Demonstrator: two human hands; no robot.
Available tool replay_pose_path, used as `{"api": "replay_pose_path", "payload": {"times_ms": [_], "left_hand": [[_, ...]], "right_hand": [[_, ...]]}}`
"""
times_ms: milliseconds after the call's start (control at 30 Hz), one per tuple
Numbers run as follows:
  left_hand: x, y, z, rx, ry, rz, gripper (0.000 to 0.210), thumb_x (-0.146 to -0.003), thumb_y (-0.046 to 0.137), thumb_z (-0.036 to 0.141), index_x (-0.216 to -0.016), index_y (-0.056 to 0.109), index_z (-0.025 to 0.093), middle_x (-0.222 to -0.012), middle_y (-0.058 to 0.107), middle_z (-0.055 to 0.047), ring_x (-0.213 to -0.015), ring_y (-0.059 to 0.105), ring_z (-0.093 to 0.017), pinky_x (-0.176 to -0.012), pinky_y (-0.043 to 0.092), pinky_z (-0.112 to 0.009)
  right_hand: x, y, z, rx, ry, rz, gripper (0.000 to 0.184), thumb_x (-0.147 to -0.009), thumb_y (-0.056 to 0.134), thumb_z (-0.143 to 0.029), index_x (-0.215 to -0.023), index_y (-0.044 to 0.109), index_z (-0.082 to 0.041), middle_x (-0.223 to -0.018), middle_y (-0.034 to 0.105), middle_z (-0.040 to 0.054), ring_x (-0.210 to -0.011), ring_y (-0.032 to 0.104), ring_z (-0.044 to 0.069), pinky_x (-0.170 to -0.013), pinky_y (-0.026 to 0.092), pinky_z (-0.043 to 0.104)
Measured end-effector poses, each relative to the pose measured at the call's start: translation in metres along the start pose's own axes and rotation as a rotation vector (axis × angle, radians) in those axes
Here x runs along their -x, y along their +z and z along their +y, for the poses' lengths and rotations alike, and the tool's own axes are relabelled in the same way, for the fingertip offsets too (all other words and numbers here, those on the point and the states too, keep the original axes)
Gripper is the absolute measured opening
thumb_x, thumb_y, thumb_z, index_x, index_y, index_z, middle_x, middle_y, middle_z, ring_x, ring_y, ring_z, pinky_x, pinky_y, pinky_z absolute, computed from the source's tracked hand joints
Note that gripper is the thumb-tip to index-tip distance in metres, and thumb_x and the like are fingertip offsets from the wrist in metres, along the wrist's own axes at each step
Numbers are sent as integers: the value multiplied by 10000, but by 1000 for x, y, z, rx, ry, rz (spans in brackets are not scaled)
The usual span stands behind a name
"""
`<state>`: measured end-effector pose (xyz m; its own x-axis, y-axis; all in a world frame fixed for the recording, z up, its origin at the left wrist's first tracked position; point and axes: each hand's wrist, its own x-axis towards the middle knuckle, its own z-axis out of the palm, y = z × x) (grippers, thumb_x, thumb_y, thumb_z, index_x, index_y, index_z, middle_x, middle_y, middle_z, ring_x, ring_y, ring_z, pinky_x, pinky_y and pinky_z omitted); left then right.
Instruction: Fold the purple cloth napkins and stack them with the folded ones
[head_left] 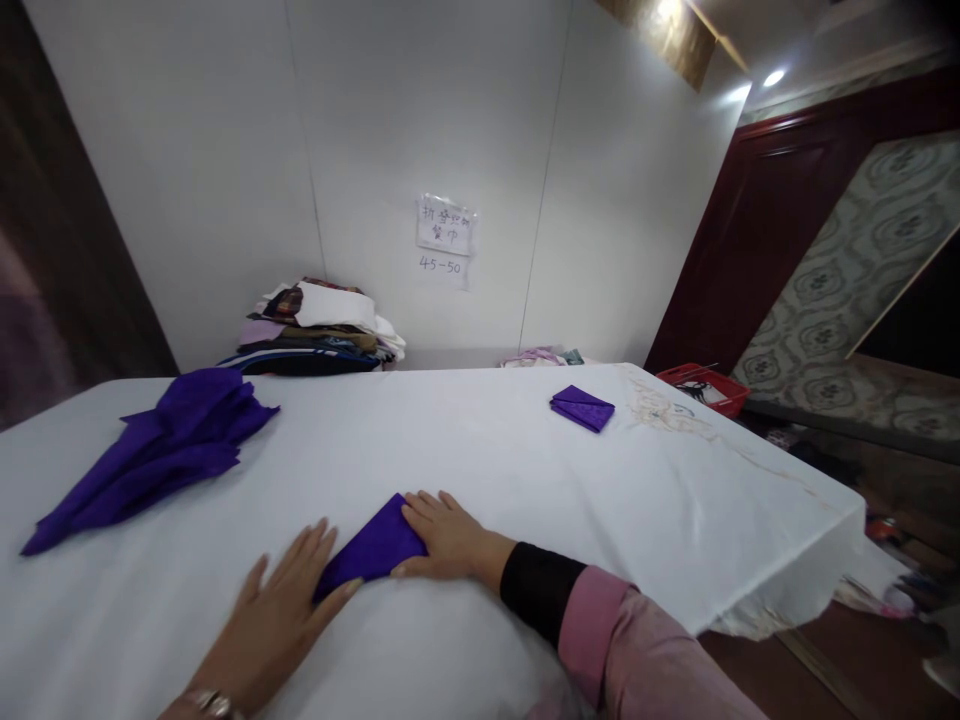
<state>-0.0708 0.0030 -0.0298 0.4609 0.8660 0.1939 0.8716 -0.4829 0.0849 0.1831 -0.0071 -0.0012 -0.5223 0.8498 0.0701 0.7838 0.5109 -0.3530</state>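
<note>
On the white-covered table (480, 440) lies a folded purple cloth napkin (381, 545), narrow and set at a slant. My left hand (281, 605) is at its near left end, fingers stretched out and the thumb along its lower edge. Flat across its right end rests my right hand (444, 537), fingers extended, covering that part of the cloth. Neither hand grips it. Farther back on the right is another purple napkin (583, 408), folded into a small neat packet. A loose heap of purple cloth (169, 440) lies crumpled on the left side.
Behind the table's far edge, a pile of folded clothes (322, 325) stands against the white wall. A handwritten paper sign (446, 240) hangs on that wall. Beyond the right corner is a red basket (720, 390). The white cover hangs over the right edge.
</note>
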Motion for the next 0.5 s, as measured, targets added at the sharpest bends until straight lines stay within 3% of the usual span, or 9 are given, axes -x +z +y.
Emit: {"api": "replay_pose_path", "payload": {"times_ms": [100, 200, 333, 500], "left_hand": [[-27, -9, 37, 28, 146, 2, 725, -823, 344, 612, -1390, 343, 161, -1453, 317, -95, -1342, 279, -275, -1079, 214, -511], [-40, -1, 51, 42, 172, -22, 737, -817, 339, 640, -1368, 384, 153, -1426, 368, -114, -1326, 311, -286, -1070, 227, -515], [-33, 12, 36, 43, 173, -46, 752, -812, 348, 656, -1371, 377, 154, -1430, 356, -113, -1324, 316, -281, -1077, 232, -498], [-10, 9, 10, 38, 144, -101, 757, -811, 358, 655, -1402, 299, 186, -1456, 298, -66, -1340, 280, -278, -1087, 219, -511]], "right_hand": [[0, 0, -1, 19, 2, 7, 857, -825, 371, -667, -1444, 150, -118, -1503, 175, 139, -1380, 125, 268, -1111, 106, 481], [1, 1, -1, 20, 0, 15, 855, -827, 384, -656, -1447, 139, -121, -1501, 186, 140, -1376, 141, 272, -1110, 109, 471], [1, 1, 0, 15, -4, 18, 847, -822, 408, -647, -1447, 141, -140, -1501, 192, 132, -1376, 142, 269, -1111, 103, 463], [1, -1, 0, -25, -6, -4, 856, -825, 371, -662, -1440, 152, -108, -1505, 165, 145, -1381, 112, 278, -1109, 87, 484]]}}
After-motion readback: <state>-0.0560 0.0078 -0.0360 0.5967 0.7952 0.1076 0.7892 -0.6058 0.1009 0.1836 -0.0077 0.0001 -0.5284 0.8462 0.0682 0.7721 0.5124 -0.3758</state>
